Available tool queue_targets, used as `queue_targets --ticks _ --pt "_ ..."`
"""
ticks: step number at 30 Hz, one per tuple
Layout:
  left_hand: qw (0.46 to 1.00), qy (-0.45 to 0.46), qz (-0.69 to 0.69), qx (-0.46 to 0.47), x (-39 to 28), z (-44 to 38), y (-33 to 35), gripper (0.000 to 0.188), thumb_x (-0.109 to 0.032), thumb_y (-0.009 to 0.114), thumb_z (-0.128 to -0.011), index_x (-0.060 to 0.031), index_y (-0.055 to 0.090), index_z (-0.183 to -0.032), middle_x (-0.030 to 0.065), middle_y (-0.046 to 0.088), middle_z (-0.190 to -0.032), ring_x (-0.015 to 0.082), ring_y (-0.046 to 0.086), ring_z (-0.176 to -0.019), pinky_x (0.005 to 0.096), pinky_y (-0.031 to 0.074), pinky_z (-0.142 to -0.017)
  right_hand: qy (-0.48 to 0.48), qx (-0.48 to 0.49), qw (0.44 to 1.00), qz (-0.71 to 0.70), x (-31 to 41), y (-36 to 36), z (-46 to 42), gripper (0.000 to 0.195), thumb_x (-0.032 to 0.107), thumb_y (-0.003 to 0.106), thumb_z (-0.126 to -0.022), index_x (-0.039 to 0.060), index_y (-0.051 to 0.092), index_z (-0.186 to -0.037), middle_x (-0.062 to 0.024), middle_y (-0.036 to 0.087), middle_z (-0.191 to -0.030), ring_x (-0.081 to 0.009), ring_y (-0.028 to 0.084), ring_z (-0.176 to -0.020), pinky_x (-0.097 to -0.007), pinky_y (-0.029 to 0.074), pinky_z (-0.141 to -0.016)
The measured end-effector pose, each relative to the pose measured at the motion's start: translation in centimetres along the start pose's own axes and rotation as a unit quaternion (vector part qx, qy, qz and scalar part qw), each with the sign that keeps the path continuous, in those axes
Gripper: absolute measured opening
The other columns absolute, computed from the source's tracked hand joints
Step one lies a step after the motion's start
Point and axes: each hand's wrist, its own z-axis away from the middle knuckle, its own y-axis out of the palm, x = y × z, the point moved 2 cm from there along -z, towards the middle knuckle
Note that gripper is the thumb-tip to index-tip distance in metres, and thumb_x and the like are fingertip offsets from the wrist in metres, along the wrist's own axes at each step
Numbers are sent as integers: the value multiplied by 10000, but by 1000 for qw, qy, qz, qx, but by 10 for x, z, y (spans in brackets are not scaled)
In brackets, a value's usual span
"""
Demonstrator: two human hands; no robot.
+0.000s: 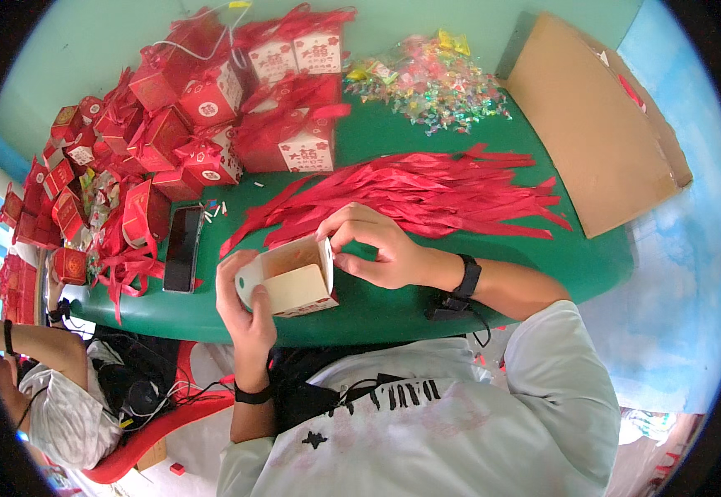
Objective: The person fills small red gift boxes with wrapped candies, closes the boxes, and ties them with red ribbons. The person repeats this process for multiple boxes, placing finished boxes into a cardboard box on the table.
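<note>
An uncovered paper gift box with a pale inside and a red-patterned outer side is held between my hands over the near edge of the green table. My left hand grips its left end, the thumb on a flap with a round hole. At the box's upper right corner, my right hand pinches the flap there with its fingertips. Just beyond the box lies a wide pile of red ribbons. A smartphone with a dark screen rests left of my left hand.
Many red gift boxes with ribbons crowd the table's left and back. Wrapped candies are heaped at the back. A cardboard box stands at the right. Another person's arm is at the lower left. Small white sticks lie near the phone.
</note>
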Motion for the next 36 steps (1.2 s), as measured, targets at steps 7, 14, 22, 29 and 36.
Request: queue_targets --ticks 7,14,22,29,36 --pt "991 67 -104 56 -14 -7 1 342 -29 661 -801 -16 619 -1141 219 649 -1237 385 618 -1141 482 476 -1030 7 6 1000 -9 5 1 -2 92 124 687 -1006 73 616 -1035 -134 687 -1245 -317 660 -1136 -448 514 -972" --pt "981 92 -153 73 -22 -9 1 271 -71 726 -801 -36 691 -1068 183 670 -1236 381 614 -1114 478 482 -1018 42 -34 998 -27 5 1 4 70 123 643 -1056 56 623 -1047 -152 695 -1245 -303 683 -1116 -413 535 -967" --pt "995 7 22 100 -25 -4 10 671 -150 687 -877 28 527 -1505 268 565 -1518 470 551 -1361 506 399 -1183 22 27 999 -3 5 1 -1 101 87 709 -998 53 630 -1051 -142 720 -1236 -329 712 -1150 -441 563 -966" --pt "973 16 -181 140 -36 -11 7 705 -145 609 -940 24 433 -1601 235 531 -1582 432 545 -1401 494 409 -1182 -9 30 999 28 6 4 -1 124 111 726 -960 94 639 -1046 -106 731 -1219 -327 702 -1133 -453 573 -966" --pt "961 16 -248 120 -42 -10 5 640 -34 595 -918 -8 529 -1555 223 606 -1503 409 615 -1314 476 475 -1111 -14 40 998 53 10 5 -4 146 110 740 -940 97 636 -1042 -78 728 -1244 -322 697 -1133 -451 584 -956"
